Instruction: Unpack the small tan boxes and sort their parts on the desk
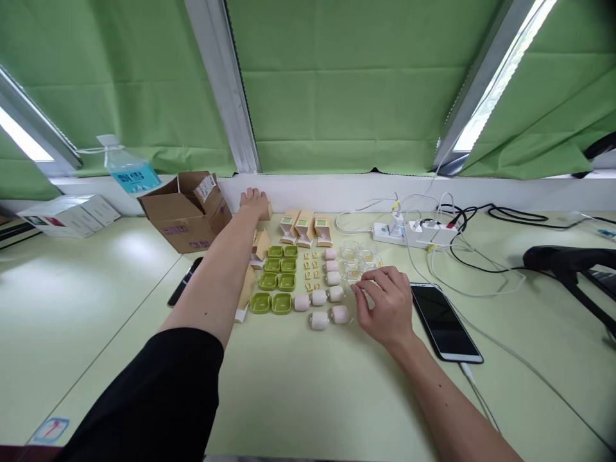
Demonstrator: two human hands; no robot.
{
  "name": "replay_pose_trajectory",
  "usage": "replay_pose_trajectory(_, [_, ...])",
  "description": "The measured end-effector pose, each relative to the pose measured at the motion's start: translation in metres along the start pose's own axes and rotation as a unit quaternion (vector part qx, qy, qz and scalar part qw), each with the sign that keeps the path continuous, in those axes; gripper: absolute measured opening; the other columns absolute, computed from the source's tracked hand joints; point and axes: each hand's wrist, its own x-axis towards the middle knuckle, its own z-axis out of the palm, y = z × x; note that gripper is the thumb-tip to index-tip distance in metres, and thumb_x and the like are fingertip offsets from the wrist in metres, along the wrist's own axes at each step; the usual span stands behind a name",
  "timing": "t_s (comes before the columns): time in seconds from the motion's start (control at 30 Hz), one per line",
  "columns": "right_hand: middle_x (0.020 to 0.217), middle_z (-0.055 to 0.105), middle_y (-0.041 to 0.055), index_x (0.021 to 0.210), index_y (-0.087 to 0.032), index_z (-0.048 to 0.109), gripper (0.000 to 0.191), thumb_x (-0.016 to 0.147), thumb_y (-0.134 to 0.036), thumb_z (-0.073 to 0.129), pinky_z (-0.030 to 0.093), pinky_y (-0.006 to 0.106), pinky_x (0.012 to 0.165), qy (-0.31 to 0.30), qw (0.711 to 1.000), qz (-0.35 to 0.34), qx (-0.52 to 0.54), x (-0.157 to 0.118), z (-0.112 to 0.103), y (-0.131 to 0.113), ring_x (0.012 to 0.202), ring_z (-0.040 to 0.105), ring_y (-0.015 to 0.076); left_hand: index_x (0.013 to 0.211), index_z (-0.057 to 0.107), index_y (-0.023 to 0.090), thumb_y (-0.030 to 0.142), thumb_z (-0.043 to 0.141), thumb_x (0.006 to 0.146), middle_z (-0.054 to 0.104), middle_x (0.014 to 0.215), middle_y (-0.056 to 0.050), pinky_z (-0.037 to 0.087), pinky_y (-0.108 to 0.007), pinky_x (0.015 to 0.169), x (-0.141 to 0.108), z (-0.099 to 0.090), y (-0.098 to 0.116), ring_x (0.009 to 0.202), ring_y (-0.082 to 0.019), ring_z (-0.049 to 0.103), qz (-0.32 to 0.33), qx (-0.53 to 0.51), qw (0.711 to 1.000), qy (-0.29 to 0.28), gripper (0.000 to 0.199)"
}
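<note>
At the back, my left hand (254, 202) curls its fingers around a small tan cardboard box (267, 212), much of which the hand hides. My right hand (386, 299) hovers low by the clear plastic cups (353, 255), thumb and fingertips brought together; what lies in the pinch cannot be made out. Between the hands are green square dishes (282, 303) in two columns, small yellow hook-like pieces (308, 266), and several pale pink and white cup-like pieces (319, 320). More tan boxes (305, 226) stand behind, and others line my left forearm.
A brown carton (185, 215) and a bottle with a blue label (132, 173) stand at the back left. A phone (445, 321) on a cable lies right of my right hand. Beyond it are a power strip (416, 233) with tangled cables and a black stand (572, 263).
</note>
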Motion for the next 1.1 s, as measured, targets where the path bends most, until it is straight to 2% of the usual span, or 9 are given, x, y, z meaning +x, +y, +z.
replay_pose_trajectory(0.13, [0.091, 0.076, 0.0070, 0.082, -0.022, 0.070, 0.015, 0.097, -0.018, 0.070, 0.036, 0.042, 0.077, -0.007, 1.000, -0.006, 0.000, 0.000, 0.001, -0.002, 0.092, 0.056, 0.0261, 0.158, 0.044, 0.004, 0.051, 0.073, 0.088, 0.041, 0.164, -0.032, 0.027, -0.059, 0.124, 0.004, 0.015, 0.005, 0.154, -0.047, 0.033, 0.015, 0.006, 1.000, -0.009, 0.090])
replay_pose_trajectory(0.33, [0.092, 0.076, 0.0069, 0.082, -0.022, 0.070, 0.014, 0.096, -0.019, 0.071, 0.036, 0.042, 0.078, -0.008, 1.000, -0.007, -0.002, 0.000, 0.001, -0.002, 0.093, 0.056, 0.0269, 0.156, 0.046, 0.004, 0.038, 0.064, 0.096, 0.050, 0.158, -0.031, 0.030, -0.056, 0.122, 0.006, 0.025, 0.009, 0.146, -0.042, 0.045, 0.032, 0.004, 0.999, -0.005, 0.071])
replay_pose_trajectory(0.47, [0.092, 0.076, 0.0067, 0.081, -0.022, 0.069, 0.014, 0.095, -0.019, 0.071, 0.035, 0.042, 0.078, -0.008, 1.000, -0.008, -0.005, -0.001, 0.002, -0.003, 0.093, 0.055, 0.0267, 0.155, 0.045, 0.004, 0.034, 0.066, 0.094, 0.054, 0.155, -0.031, 0.031, -0.060, 0.120, 0.003, 0.022, 0.013, 0.144, -0.043, 0.047, 0.039, 0.004, 0.999, 0.007, 0.072])
replay_pose_trajectory(0.63, [0.092, 0.076, 0.0066, 0.081, -0.022, 0.069, 0.015, 0.095, -0.019, 0.071, 0.035, 0.042, 0.078, -0.009, 1.000, -0.012, -0.004, -0.001, 0.003, -0.003, 0.093, 0.055, 0.0262, 0.148, 0.053, 0.005, 0.038, 0.072, 0.091, 0.061, 0.145, -0.031, 0.034, -0.060, 0.115, -0.009, 0.016, 0.020, 0.141, -0.046, 0.046, 0.051, -0.001, 0.998, 0.029, 0.069])
replay_pose_trajectory(0.8, [0.092, 0.076, 0.0067, 0.081, -0.022, 0.070, 0.014, 0.095, -0.019, 0.071, 0.036, 0.042, 0.079, -0.002, 1.000, -0.021, -0.011, -0.001, 0.002, -0.003, 0.094, 0.055, 0.0263, 0.147, 0.053, 0.006, 0.034, 0.069, 0.093, 0.056, 0.148, -0.031, 0.031, -0.060, 0.117, -0.029, -0.008, 0.029, 0.144, -0.046, 0.042, 0.085, -0.011, 0.991, 0.107, 0.063])
replay_pose_trajectory(0.87, [0.093, 0.076, 0.0069, 0.083, -0.021, 0.072, 0.012, 0.095, -0.019, 0.071, 0.036, 0.042, 0.080, 0.008, 1.000, -0.022, -0.011, 0.000, 0.000, -0.003, 0.094, 0.055, 0.0264, 0.151, 0.050, 0.010, 0.026, 0.066, 0.093, 0.053, 0.152, -0.027, 0.031, -0.059, 0.118, -0.044, -0.027, 0.030, 0.146, -0.045, 0.039, 0.108, -0.015, 0.984, 0.143, 0.062])
replay_pose_trajectory(0.93, [0.094, 0.076, 0.0072, 0.086, -0.021, 0.073, 0.009, 0.095, -0.019, 0.072, 0.037, 0.042, 0.080, 0.020, 1.000, -0.023, -0.005, 0.001, -0.003, -0.004, 0.094, 0.056, 0.0265, 0.152, 0.050, 0.016, 0.018, 0.064, 0.092, 0.054, 0.152, -0.021, 0.035, -0.057, 0.118, -0.071, -0.049, 0.029, 0.146, -0.042, 0.039, 0.148, -0.032, 0.972, 0.177, 0.062])
replay_pose_trajectory(1.03, [0.095, 0.076, 0.0072, 0.088, -0.022, 0.074, 0.007, 0.093, -0.017, 0.072, 0.038, 0.042, 0.080, 0.037, 0.999, -0.024, 0.009, 0.002, -0.007, -0.008, 0.095, 0.057, 0.0268, 0.146, 0.055, 0.017, 0.012, 0.065, 0.089, 0.057, 0.142, -0.017, 0.042, -0.056, 0.117, -0.140, -0.077, 0.026, 0.140, -0.040, 0.046, 0.266, -0.147, 0.926, 0.222, 0.058])
replay_pose_trajectory(1.1, [0.095, 0.076, 0.0072, 0.089, -0.022, 0.074, 0.007, 0.092, -0.016, 0.072, 0.038, 0.042, 0.080, 0.046, 0.999, -0.022, 0.020, 0.003, -0.009, -0.011, 0.095, 0.057, 0.0270, 0.147, 0.055, 0.019, 0.013, 0.064, 0.091, 0.056, 0.141, -0.015, 0.047, -0.053, 0.116, -0.200, -0.085, 0.026, 0.136, -0.036, 0.052, 0.341, -0.222, 0.895, 0.185, 0.057])
